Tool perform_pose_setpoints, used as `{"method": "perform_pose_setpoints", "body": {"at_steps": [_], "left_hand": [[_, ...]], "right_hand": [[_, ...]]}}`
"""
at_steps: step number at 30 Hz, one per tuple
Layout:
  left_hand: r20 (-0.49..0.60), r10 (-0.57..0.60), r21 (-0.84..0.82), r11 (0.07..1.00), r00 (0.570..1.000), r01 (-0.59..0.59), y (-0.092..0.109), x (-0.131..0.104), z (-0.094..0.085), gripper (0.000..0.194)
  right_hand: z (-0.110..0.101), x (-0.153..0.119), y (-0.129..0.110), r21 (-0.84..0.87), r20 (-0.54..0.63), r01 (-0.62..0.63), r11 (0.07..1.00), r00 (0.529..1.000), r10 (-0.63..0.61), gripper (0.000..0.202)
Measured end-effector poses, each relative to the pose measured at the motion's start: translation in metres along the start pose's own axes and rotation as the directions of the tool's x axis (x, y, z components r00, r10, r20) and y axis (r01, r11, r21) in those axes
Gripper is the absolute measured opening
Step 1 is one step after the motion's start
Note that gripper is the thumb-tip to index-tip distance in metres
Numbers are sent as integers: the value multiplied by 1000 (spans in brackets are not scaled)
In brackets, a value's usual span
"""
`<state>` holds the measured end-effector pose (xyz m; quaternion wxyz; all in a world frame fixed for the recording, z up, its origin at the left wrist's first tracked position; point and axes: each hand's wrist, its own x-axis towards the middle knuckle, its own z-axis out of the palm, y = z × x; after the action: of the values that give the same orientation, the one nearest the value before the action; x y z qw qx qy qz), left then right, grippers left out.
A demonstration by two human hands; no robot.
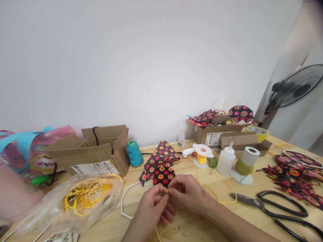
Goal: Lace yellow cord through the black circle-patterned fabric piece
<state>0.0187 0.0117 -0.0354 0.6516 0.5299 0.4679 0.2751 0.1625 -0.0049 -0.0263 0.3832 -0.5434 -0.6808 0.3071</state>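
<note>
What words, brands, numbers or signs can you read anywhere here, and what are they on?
None can be read for certain.
White label on the left cardboard box: print too small and blurred.
White label on the right cardboard box: a barcode and print, too small to read.
Small label on the clear bottle by the wall: too blurred.
Dark marks on the flat piece at the lower left: cannot tell whether they are letters.

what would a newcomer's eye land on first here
Probably the black patterned fabric, with its red and yellow circles, near the middle of the wooden table. Then the tangled yellow cord amid clear plastic at front left, and the large black-handled scissors at front right.
</note>
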Motion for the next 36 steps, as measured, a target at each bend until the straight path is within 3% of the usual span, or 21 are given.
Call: {"method": "perform_pose_setpoints", "body": {"at_steps": [7,11,15,18,21,24,28,33,36], "left_hand": [[31,27,77,997,999,-29,3,-2,-2,36],[60,106,206,972,993,-116,4,-1,-9,31],[23,210,318,925,977,-206,5,-2,-17,27],[-3,335,497,818,942,-289,10,-6,-20,20],[43,427,674,655,903,-342,17,-10,-18,19],[79,450,767,542,890,-342,21,-11,-16,21],[84,443,829,466,893,-310,22,-13,-13,23],[46,450,832,477,892,-284,20,-13,-11,21],[-26,439,741,611,898,-278,18,-12,-12,19]], "right_hand": [[3,2,0,-8,-31,-29,1000,999,29,13],[4,3,0,10,-31,-45,999,998,45,14],[6,6,2,34,-26,-58,998,998,59,15],[8,8,4,56,-26,-74,996,997,75,16],[9,9,5,84,-21,-87,993,996,89,16],[12,9,6,117,-11,-104,988,994,106,16],[12,10,6,160,16,-127,979,992,126,18],[11,11,4,195,31,-132,972,991,129,18],[10,11,2,193,21,-125,973,992,123,16]]}}
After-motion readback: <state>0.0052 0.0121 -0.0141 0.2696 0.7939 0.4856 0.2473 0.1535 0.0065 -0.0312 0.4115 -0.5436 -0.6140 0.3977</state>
